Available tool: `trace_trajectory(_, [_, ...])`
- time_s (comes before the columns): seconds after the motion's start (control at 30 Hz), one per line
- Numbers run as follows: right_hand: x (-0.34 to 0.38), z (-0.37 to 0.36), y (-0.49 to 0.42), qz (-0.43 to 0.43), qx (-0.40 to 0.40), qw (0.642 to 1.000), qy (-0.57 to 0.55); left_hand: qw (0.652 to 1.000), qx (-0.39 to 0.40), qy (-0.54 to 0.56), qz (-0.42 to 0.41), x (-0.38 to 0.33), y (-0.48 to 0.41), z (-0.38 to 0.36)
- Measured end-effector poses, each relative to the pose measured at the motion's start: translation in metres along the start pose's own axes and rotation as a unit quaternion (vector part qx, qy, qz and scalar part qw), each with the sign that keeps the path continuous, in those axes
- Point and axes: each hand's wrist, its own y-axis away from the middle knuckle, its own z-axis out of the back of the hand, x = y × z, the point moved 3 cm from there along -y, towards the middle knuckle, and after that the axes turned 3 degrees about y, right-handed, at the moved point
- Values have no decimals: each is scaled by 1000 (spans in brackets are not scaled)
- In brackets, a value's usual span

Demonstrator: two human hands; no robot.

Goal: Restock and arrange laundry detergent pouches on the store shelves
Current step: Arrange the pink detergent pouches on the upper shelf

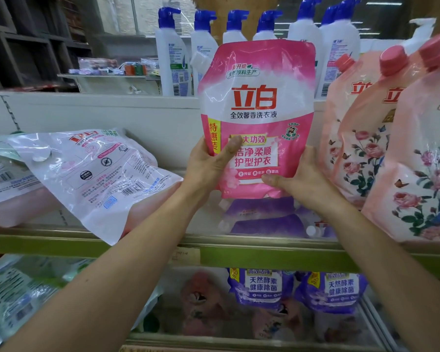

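Pink detergent pouch [257, 118] held upright over shelf [264, 252] middle, above flat purple pouches [264, 219]. Lower corners gripped: left hand [208, 166] curled on left edge, right hand [300, 179] on right. Placing step judged underway; next, pouch to be stood beside peach floral pouches [361, 153] at right.

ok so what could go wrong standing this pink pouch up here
1. The pink pouch, gripped low by the left hand and right hand, is above flat purple pouches; stood on that uneven base it may tip forward.
2. The white pouch overhangs the shelf edge; the left arm could nudge it off.
3. The floral pouches stand close on the right and might topple if bumped.
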Motion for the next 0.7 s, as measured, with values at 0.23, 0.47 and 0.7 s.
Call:
trace_trajectory(0.23, [0,0,-1,-7,5,1000,-6,1000,-4,12,15,5,-2,3])
trace_trajectory(0.47, [-3,-1,-2,-16,16,1000,-15,999,39,-23,18,7,1,4])
trace_trajectory(0.7, [-3,-1,-2,-14,14,1000,-15,999,11,-43,-27,8,3,6])
